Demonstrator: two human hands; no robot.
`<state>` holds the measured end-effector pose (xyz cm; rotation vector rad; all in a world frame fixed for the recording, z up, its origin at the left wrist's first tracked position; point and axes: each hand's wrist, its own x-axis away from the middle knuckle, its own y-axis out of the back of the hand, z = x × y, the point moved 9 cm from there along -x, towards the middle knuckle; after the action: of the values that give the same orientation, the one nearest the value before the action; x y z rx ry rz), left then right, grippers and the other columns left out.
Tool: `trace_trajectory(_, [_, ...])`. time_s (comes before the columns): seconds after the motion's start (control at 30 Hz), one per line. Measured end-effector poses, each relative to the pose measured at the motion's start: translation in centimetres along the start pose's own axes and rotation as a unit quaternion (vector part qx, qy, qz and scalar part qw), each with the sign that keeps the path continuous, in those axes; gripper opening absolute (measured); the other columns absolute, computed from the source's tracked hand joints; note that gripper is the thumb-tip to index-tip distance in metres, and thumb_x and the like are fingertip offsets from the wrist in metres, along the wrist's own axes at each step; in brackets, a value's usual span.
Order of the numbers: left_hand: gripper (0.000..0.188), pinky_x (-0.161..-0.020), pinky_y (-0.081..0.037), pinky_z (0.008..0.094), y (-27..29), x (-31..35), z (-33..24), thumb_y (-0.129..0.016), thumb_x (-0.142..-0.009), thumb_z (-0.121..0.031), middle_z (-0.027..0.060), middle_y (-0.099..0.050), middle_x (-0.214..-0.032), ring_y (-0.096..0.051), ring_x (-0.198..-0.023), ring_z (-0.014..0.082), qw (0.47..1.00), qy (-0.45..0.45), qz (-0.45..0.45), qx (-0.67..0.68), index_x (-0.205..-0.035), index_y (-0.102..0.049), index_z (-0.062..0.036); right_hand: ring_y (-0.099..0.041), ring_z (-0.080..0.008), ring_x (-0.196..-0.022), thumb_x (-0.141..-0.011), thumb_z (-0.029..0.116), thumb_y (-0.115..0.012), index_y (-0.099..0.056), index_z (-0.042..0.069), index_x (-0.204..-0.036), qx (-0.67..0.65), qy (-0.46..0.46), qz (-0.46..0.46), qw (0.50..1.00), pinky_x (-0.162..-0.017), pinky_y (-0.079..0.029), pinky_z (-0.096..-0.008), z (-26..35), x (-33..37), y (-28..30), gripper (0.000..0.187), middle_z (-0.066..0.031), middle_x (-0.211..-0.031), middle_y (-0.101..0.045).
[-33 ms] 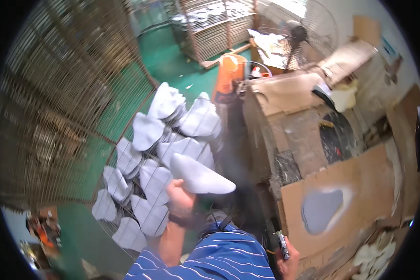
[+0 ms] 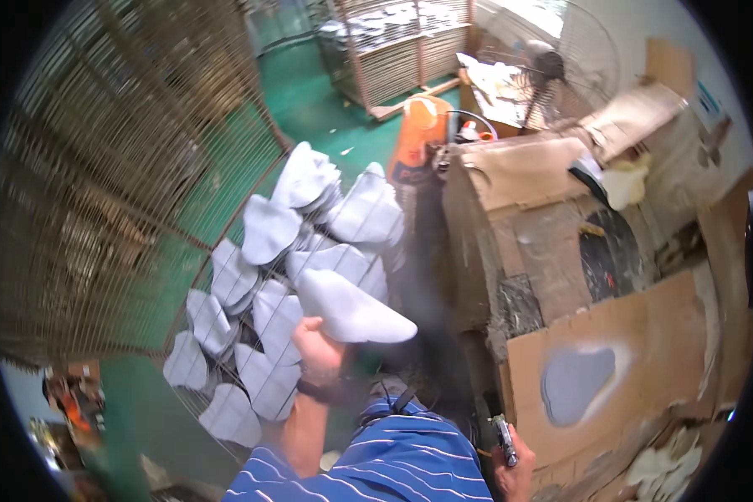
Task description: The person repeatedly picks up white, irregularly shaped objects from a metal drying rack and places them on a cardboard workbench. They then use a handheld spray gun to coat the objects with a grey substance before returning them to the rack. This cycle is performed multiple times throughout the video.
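Note:
My left hand, a dark band at its wrist, grips one end of a pale grey, flat piece with rounded ends. That piece is held above a wire rack loaded with several similar pale pieces, some overlapping in stacks. At the lower right, my right hand is closed round a small metal spray gun; its lower part is hidden by the fingers. Near it, a darker grey piece lies flat on a cardboard sheet, with a whitish haze around its edge.
Tall wire racks stand at the left over a green floor. An orange container is beyond the bench's far end. A fan and a box with white material stand farther back. Pale scraps lie at the lower right.
The view has shifted slightly, so the surroundings sit a little to the right. My left hand and its pale piece have moved slightly left and up. The right hand looks unchanged.

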<state>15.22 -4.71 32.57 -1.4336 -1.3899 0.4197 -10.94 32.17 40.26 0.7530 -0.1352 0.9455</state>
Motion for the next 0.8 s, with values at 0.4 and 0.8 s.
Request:
trace_trajectory(0.4, [0.042, -0.094, -0.052, 0.0496, 13.6, -15.8, -37.6, -0.056, -0.07, -0.012, 0.0111, -0.068, -0.109, -0.066, -0.101, 0.0337, 0.928, -0.353, -0.119, 0.019, -0.111, -0.062, -0.0029, -0.067, -0.03, -0.098, -0.089, 0.001, -0.052, -0.058, 0.013, -0.138, 0.061, 0.045, 0.113, 0.991, -0.085, -0.052, -0.0378, 11.3, -6.7, -7.1, 0.051, -0.019, -0.12, -0.068])
trace_trajectory(0.8, [0.082, -0.111, -0.031, 0.0665, 37.5, -17.2, -32.3, -0.053, -0.093, -0.065, 0.0112, -0.051, -0.126, -0.057, -0.114, 0.0293, 0.872, -0.176, -0.446, -0.098, -0.151, -0.03, -0.0112, -0.063, -0.0323, -0.118, -0.096, 0.009, -0.057, -0.057, 0.011, -0.139, 0.121, 0.023, 0.137, 0.983, -0.099, -0.047, -0.0365, 10.8, -8.6, -10.7, 0.043, -0.0198, -0.127, -0.065])
